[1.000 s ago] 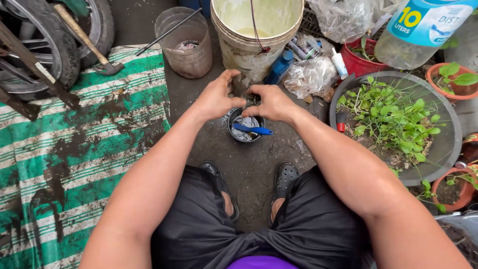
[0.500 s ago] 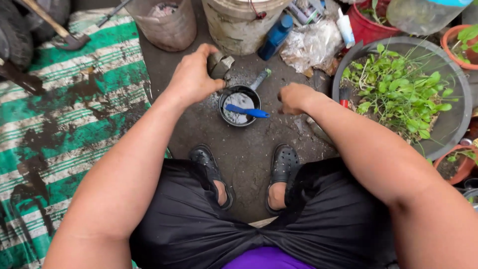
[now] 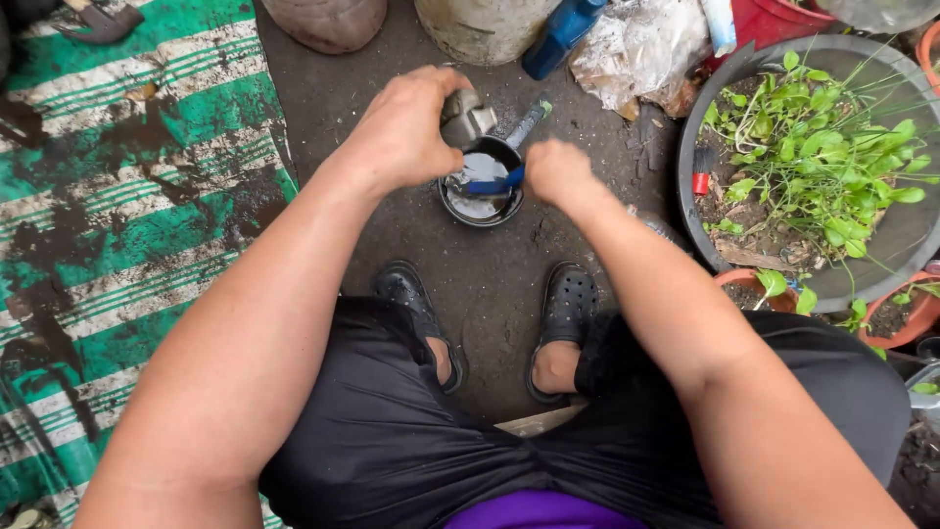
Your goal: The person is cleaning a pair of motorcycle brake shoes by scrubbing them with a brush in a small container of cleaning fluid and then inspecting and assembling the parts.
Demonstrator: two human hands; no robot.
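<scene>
A small grey metal part is being gripped in the curled fingers of the left hand, just above the far rim of a small round black bowl of dark liquid. The bowl is being kept on the dark wet ground, ahead of two black clogs. A blue-handled brush is being held across the bowl by the right hand, which is closed into a fist around the handle. A green-and-white striped mat is lying along the ground's left edge, and a wide grey planter of green seedlings is standing at the right edge.
</scene>
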